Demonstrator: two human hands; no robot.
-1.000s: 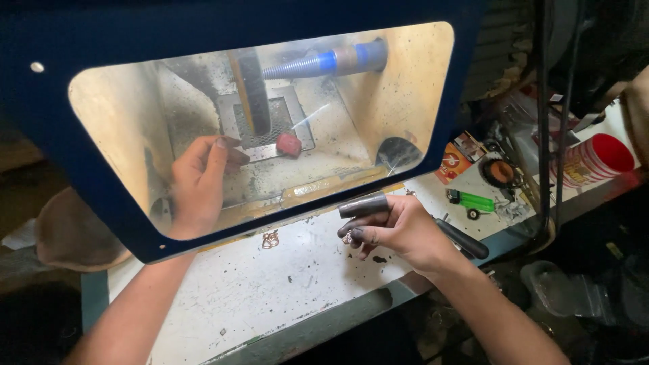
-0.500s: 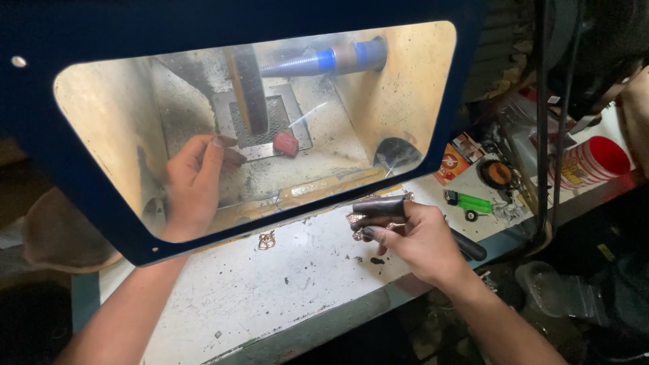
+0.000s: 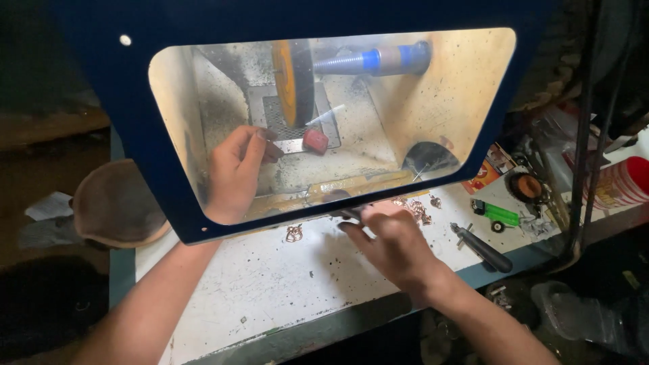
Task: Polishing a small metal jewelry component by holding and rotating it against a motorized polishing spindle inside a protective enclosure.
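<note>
Behind the clear shield (image 3: pixel 473 101), the left hand (image 3: pixel 233 172) pinches a metal strip (image 3: pixel 292 145) under the orange wheel (image 3: pixel 294 81), so dust stays inside. The right hand (image 3: pixel 395 247) rests at the table (image 3: pixel 270 290) front edge, its fingers (image 3: pixel 355 233) pinching a dark tool (image 3: pixel 345 213), kept ready.

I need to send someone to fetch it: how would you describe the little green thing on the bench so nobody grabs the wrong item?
Start at the blue hood with the window, then drop to the white bench at its right corner. The green toy-like piece lies there, between the black-handled tool and the round orange-centred tin. It is the only bright green item there.
</note>
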